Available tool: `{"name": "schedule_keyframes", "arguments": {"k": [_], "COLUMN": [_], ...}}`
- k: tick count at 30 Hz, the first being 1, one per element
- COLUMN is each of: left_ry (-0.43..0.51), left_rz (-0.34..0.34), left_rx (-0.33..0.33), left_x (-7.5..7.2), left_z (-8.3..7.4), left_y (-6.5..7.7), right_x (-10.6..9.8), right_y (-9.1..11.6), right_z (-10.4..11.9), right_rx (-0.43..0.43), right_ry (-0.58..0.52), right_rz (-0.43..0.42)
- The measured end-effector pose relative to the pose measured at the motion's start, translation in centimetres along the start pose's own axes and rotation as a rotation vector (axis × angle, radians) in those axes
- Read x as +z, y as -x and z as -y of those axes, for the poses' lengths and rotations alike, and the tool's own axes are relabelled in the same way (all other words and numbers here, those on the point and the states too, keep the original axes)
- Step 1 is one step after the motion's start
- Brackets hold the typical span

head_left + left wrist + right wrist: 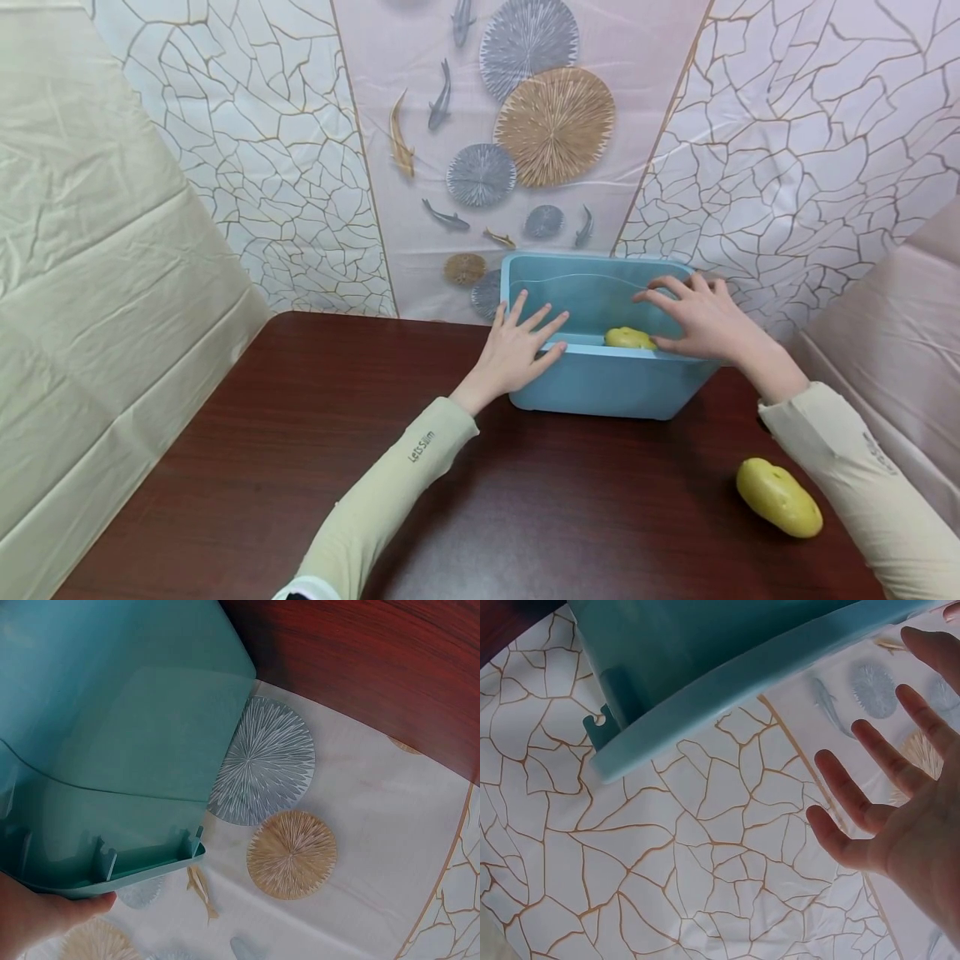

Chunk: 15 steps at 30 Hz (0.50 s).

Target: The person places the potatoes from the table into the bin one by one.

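Observation:
A light blue plastic bin (615, 383) stands at the back of the table, its inside facing up. Inside it lies a yellow potato (628, 337), partly hidden by the front rim. My left hand (513, 346) is at the bin's left end with fingers spread; in the left wrist view its thumb (94, 904) lies right at the rim. Over the bin's right end is my right hand (705, 321), its fingers apart and slightly bent, holding nothing. The right wrist view shows those spread fingers (889, 772) beside the bin's rim (735, 686).
Another yellow potato (780, 497) lies on the dark wooden table (300, 467) at the right, near the right sleeve (840, 458). A patterned cloth (300, 150) hangs close behind the bin. Pale cloth (90, 275) lines the left side.

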<state>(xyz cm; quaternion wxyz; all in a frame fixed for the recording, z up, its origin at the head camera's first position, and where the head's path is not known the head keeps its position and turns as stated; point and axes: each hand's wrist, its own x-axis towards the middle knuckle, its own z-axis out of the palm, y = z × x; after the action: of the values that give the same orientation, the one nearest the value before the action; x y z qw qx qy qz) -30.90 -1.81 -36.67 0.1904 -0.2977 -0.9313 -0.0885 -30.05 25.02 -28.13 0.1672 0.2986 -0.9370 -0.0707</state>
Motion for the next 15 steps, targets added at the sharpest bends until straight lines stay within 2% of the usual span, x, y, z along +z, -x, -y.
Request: {"name": "schedule_keyframes", "arguments": {"k": [7,15], "left_ry": [0.018,0.015], "left_rz": [-0.021,-0.004], "left_rx": [0.011,0.003], "left_x": [0.2,0.2], "left_z": [0.1,0.1], "left_y": [0.0,-0.1], "right_x": [0.1,0.1], "right_y": [0.5,1.3], "right_z": [0.4,0.9], "right_rx": [-0.040,-0.061], "right_ry": [-0.002,-0.007], "right_rz": [-0.072,-0.118]}}
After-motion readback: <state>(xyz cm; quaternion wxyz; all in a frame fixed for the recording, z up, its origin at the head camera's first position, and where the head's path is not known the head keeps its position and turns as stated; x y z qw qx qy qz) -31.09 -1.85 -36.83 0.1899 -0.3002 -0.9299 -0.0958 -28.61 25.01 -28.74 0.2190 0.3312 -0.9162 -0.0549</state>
